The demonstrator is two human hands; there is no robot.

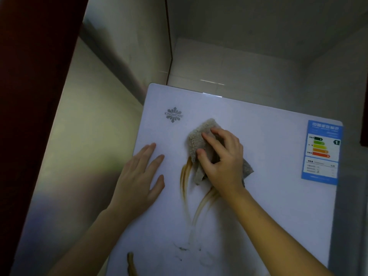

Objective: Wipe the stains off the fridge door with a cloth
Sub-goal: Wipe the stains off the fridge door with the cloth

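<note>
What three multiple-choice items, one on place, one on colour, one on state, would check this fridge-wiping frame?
1. Where on the fridge door is the energy label?
A. upper right corner
B. beside the logo at upper left
C. bottom edge

2. What colour are the stains running down below the cloth?
A. green
B. brown
C. blue

3. What is the left hand doing?
A. bunching a second cloth
B. pulling a handle
C. lying flat and open on the door

Answers:
1 A, the blue label sits by the door's upper right corner.
2 B, brownish streaks trail down under the cloth that the right hand presses to the door.
3 C, its fingers are spread on the white surface with nothing in them.
</note>
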